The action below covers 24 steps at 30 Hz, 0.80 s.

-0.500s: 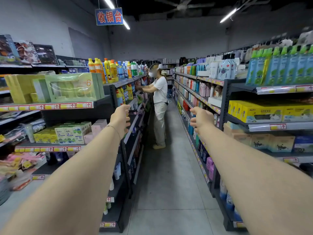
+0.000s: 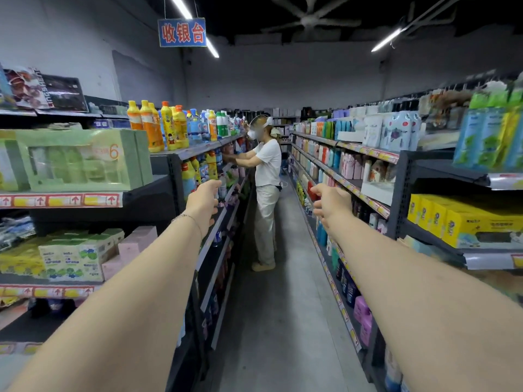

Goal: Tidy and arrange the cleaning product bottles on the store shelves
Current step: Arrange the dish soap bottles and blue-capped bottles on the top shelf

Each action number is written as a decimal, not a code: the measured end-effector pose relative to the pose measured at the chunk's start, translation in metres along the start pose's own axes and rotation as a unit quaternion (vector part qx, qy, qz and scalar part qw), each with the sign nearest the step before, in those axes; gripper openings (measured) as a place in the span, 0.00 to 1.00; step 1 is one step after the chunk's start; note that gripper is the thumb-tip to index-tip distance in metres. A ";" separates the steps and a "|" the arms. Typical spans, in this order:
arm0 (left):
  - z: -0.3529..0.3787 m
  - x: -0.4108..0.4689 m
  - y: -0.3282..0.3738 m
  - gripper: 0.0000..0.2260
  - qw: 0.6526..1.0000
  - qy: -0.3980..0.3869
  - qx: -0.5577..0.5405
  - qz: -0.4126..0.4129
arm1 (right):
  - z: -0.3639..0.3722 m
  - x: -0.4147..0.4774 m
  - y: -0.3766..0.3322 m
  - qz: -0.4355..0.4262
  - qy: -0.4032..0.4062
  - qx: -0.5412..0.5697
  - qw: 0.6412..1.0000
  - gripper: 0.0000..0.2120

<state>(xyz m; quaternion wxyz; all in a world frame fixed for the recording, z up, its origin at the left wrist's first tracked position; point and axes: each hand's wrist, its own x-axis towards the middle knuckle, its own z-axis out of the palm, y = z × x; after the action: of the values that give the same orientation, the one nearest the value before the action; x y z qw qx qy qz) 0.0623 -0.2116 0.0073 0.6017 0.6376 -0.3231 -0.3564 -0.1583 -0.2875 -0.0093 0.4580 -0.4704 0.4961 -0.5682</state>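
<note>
Head view down the aisle: two bare arms reach forward. The left grip [image 2: 202, 203] hovers near the dark metal left-hand shelving [image 2: 172, 176], fingers tucked from sight, so I cannot tell its state. The right grip [image 2: 331, 203] hangs loosely curled, holding nothing. Yellow and orange plastic cleaning bottles [image 2: 158, 128] stand upright on the top left shelf. A person in white [image 2: 267, 162] reaches into that shelving farther along.

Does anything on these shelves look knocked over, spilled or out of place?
Nothing plainly stands out: the orange and yellow bottles on the left top shelf stand upright, and the aisle floor shows no spill.
</note>
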 end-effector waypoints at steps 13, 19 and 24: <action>0.066 0.182 0.007 0.22 0.888 -0.013 0.429 0.164 | 0.089 0.168 0.022 -0.226 -0.080 -0.499 0.833 0.17; 0.105 0.260 0.005 0.23 0.828 -0.001 0.532 0.180 | 0.116 0.258 0.038 -0.248 -0.100 -0.562 0.783 0.17; 0.152 0.341 0.022 0.21 0.810 0.004 0.558 0.178 | 0.133 0.357 0.040 -0.265 -0.114 -0.557 0.779 0.13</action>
<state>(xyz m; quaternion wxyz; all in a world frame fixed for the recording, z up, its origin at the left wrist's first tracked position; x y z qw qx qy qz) 0.1175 -0.5809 0.0036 0.1964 0.7967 -0.5716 0.0014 -0.0736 -0.6616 -0.0113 0.0006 -0.8178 0.5259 -0.2337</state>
